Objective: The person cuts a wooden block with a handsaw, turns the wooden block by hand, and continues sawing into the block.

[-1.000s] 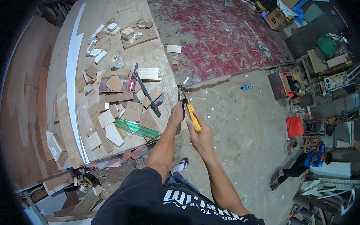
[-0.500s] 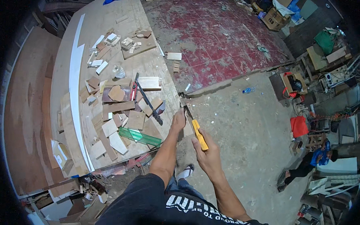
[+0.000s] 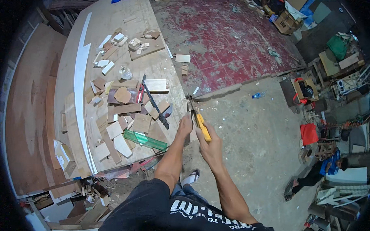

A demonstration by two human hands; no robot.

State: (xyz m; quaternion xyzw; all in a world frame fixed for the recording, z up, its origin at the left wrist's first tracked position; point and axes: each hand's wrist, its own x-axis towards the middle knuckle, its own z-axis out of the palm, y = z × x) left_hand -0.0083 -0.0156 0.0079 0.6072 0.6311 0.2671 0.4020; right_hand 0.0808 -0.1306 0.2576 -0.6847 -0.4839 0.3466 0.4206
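Observation:
My right hand (image 3: 211,147) is wrapped round the yellow handle of a saw (image 3: 203,130), whose narrow dark blade points away toward the right edge of the wooden worktable (image 3: 152,14). Beside the blade, my left hand (image 3: 185,125) is closed at that edge; what its fingers grip is hidden. A small dark fitting (image 3: 189,98) sits on the edge just beyond both hands. Left of my left hand lie a long black bar tool (image 3: 153,102), a green translucent strip (image 3: 145,139) and several wood offcuts (image 3: 142,123).
A long white strip (image 3: 81,83) runs along the table's left side. A person (image 3: 319,171) is at the far right near piled scrap. Maroon tiles (image 3: 220,39) end in a low step beyond the concrete floor (image 3: 249,134). A plastic bottle (image 3: 258,95) lies on it.
My right hand has pushed the saw slightly forward and left, closer to my left hand. The left hand stays at the table edge. The whole view has shifted slightly.

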